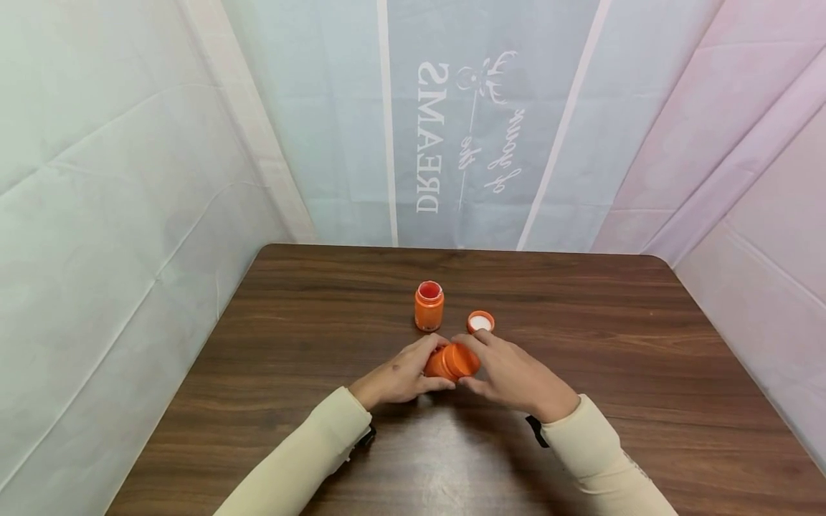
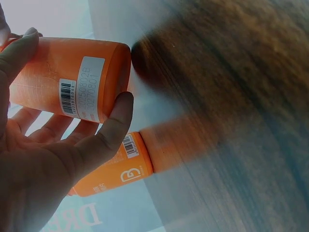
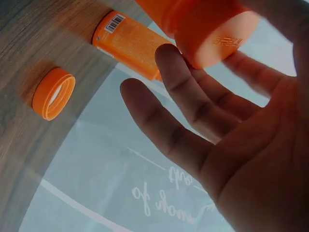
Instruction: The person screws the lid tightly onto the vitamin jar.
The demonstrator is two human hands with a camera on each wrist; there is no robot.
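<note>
My left hand (image 1: pixel 401 371) grips the body of an orange bottle (image 2: pixel 67 79), tilted just above the table, with its printed label and barcode facing the left wrist camera. Around the orange cap (image 3: pixel 217 36) at the other end of this bottle are the thumb and fingers of my right hand (image 1: pixel 521 374); its index and thumb sides touch the rim. A second orange bottle (image 1: pixel 429 309) stands upright and uncapped behind the hands. To its right a loose orange cap (image 1: pixel 480 322) lies with its white inside facing up, close to my right fingertips.
The brown wooden table (image 1: pixel 310 315) spreads out on both sides of the hands. Pale fabric (image 1: pixel 348 129) with printed lettering hangs behind its far edge, and more light sheets (image 1: pixel 110 215) stand along the left and right sides.
</note>
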